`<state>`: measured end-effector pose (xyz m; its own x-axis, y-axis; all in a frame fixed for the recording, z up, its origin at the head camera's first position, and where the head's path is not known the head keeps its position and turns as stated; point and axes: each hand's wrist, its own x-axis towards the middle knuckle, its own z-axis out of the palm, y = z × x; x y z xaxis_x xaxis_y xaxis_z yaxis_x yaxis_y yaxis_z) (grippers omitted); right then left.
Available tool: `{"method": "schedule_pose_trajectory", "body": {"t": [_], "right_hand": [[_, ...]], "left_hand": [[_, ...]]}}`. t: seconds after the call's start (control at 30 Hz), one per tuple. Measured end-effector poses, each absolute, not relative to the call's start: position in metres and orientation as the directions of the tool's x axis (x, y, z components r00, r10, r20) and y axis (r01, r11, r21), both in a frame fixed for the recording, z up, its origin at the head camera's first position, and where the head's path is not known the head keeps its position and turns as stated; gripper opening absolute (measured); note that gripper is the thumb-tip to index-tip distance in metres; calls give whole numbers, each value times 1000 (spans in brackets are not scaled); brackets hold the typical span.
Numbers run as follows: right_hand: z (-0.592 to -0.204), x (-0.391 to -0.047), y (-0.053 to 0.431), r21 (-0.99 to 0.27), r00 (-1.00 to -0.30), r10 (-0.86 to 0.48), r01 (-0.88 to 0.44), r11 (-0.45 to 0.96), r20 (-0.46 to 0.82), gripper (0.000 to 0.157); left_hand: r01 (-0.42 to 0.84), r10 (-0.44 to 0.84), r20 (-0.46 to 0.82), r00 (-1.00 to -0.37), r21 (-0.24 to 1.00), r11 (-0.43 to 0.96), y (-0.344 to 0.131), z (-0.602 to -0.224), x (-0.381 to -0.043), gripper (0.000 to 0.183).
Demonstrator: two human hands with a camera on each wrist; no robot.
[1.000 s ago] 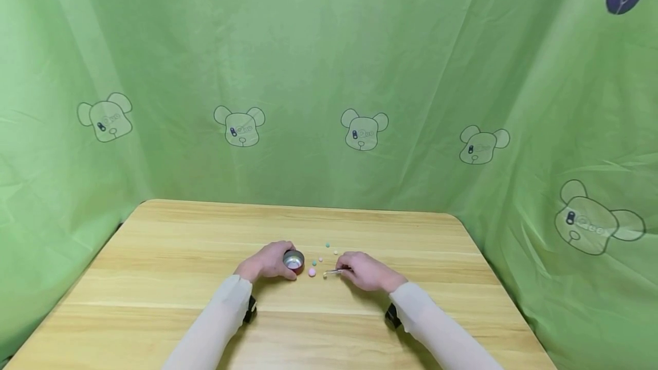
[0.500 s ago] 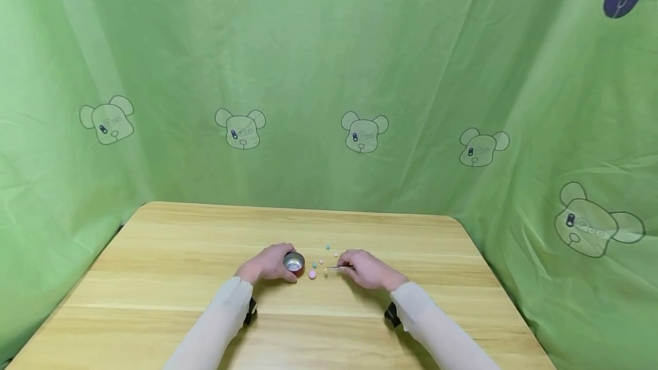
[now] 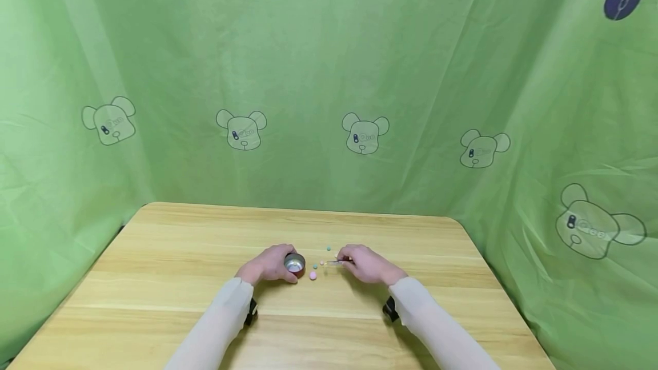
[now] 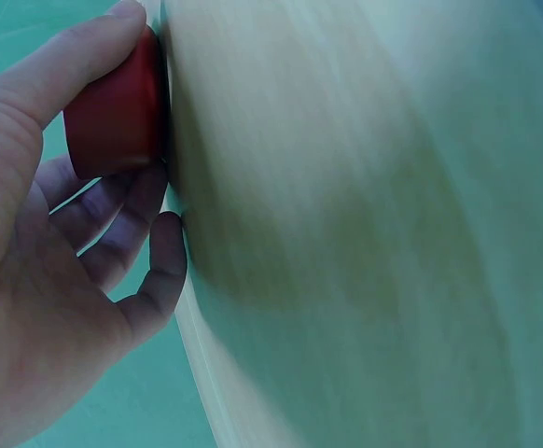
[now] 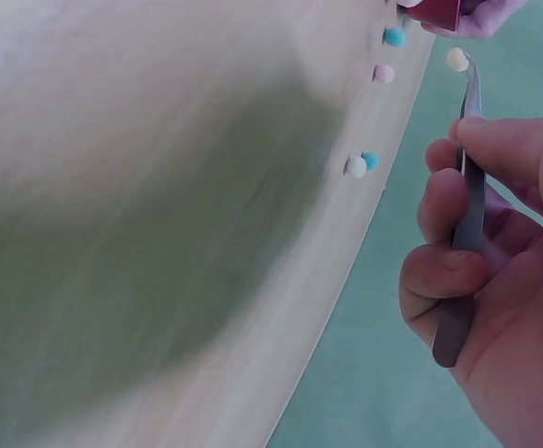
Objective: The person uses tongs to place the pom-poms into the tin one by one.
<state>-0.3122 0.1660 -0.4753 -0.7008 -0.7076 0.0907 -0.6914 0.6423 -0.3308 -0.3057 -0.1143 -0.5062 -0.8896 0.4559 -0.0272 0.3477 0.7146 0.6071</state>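
My left hand [image 3: 269, 264] curves its thumb and fingers around a small round tin [image 4: 113, 117], red outside and silvery inside, which stands upright on the table. In my right hand [image 3: 369, 264] is a pair of metal tweezers [image 5: 472, 210] with a bent tip, pinched between thumb and fingers. A cream-coloured little ball [image 5: 456, 60] sits at the tweezers' tip, raised above the tabletop and to the right of the tin. Below the tin's right side lies a larger pink ball [image 3: 312, 275], with a teal ball [image 3: 315, 266] close by.
Between the hands lie more small balls: a pale pink one [image 5: 383, 73], a whitish one [image 5: 355, 167] and a blue one [image 5: 370, 161] farther back. The wooden table [image 3: 169, 278] ends at a green curtain [image 3: 308, 176] behind and on both sides.
My right hand has moved slightly up and away from me with the tweezers, and the cream ball has risen off the table with them. The left hand stays on the tin.
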Motion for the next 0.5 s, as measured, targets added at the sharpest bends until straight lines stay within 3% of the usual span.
{"method": "schedule_pose_trajectory", "body": {"t": [0.5], "right_hand": [[-468, -320, 150, -330, -690, -716, -704, 629, 106, 10]], "left_hand": [[361, 460, -19, -888, 590, 722, -116, -507, -307, 49]]}}
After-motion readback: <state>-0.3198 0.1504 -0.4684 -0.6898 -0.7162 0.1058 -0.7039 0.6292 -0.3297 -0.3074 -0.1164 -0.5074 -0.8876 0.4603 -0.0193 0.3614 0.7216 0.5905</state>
